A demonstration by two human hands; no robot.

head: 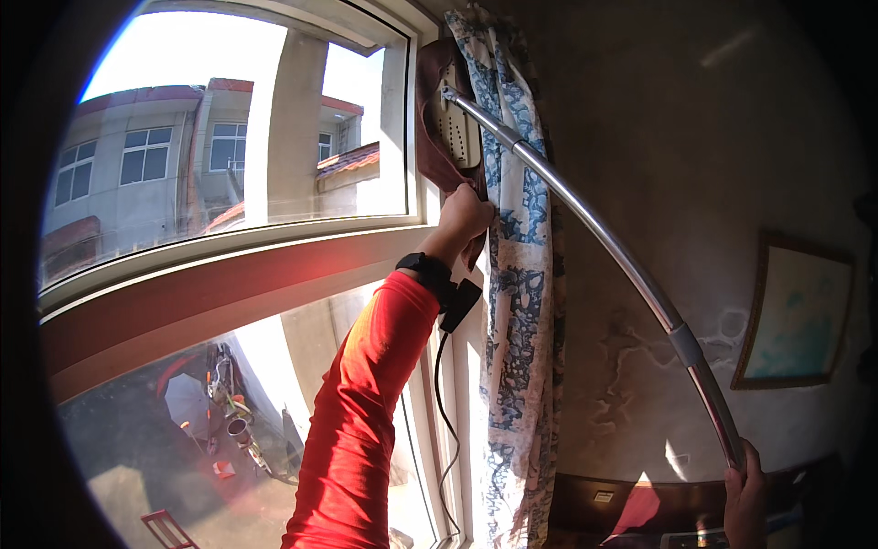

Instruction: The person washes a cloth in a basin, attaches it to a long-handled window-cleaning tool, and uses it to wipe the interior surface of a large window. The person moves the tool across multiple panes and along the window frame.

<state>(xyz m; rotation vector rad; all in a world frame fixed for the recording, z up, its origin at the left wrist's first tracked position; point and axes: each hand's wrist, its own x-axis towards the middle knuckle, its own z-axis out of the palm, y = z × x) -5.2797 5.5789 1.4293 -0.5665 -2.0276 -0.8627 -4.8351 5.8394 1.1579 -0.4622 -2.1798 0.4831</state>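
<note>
My left hand (465, 214) reaches up with its fingers closed on the lower end of a maroon cloth (433, 147). The cloth lies around and behind a cream, perforated flat mop head (456, 137), which stands upright between the window frame and the curtain. A metal telescopic pole (603, 233) with grey collars joins the mop head at a pivot and slants down to the right. Around its lower end my right hand (744, 480) is wrapped, partly cut off by the bottom of the view. Whether the cloth touches the frame is hard to tell.
A blue-and-white patterned curtain (518, 309) hangs right beside my left hand. The white window frame (295, 232) and glass are to the left. From a black device at my wrist, a black cable (442, 405) hangs down. A framed picture (796, 312) is on the right wall.
</note>
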